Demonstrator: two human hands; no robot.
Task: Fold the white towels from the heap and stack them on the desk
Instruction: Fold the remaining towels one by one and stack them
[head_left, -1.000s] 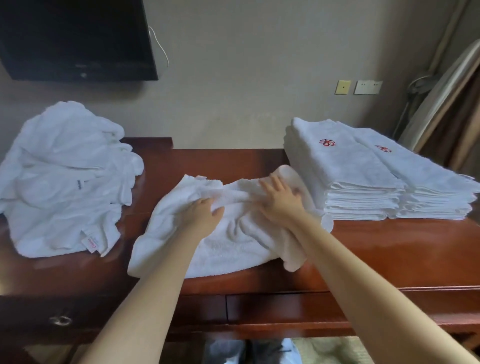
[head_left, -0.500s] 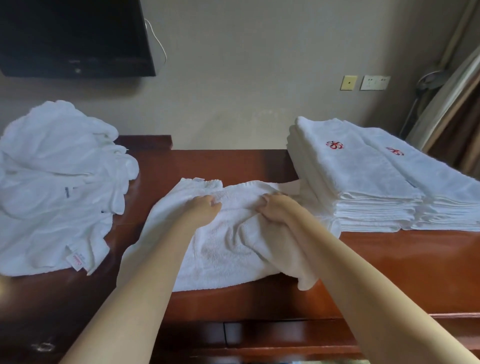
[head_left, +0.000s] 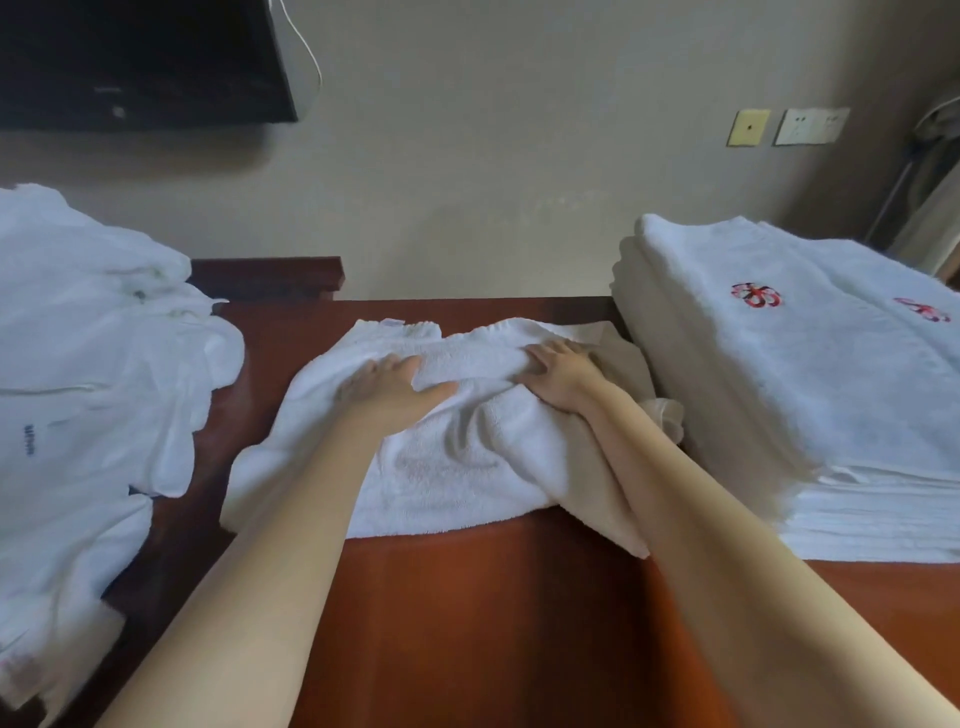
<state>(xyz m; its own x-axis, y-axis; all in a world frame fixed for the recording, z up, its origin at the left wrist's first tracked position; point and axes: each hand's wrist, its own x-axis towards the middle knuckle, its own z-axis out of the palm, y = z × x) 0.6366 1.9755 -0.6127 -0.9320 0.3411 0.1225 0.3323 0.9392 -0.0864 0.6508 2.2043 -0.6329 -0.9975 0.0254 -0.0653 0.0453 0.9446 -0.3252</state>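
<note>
Pressing flat on a rumpled white terry towel (head_left: 467, 457) mid reddish-brown wooden desk (head_left: 493, 597): left hand (head_left: 395, 387) and right hand (head_left: 563, 376), fingers straight, gripping nothing. Desk's right end: stack of folded white towels (head_left: 779, 389) with red emblems. Desk's left end: loose white towel heap (head_left: 93, 389).

Slender forearms (head_left: 291, 519), bare to the wrist, enter from seven and five o'clock; left hand (head_left: 395, 387) and right hand (head_left: 563, 376) are likewise bare.

Beige wall (head_left: 493, 156) w/ black TV (head_left: 140, 57) top left, wall plates (head_left: 810, 126) right; red-brown wood desk (head_left: 493, 623) below.
</note>
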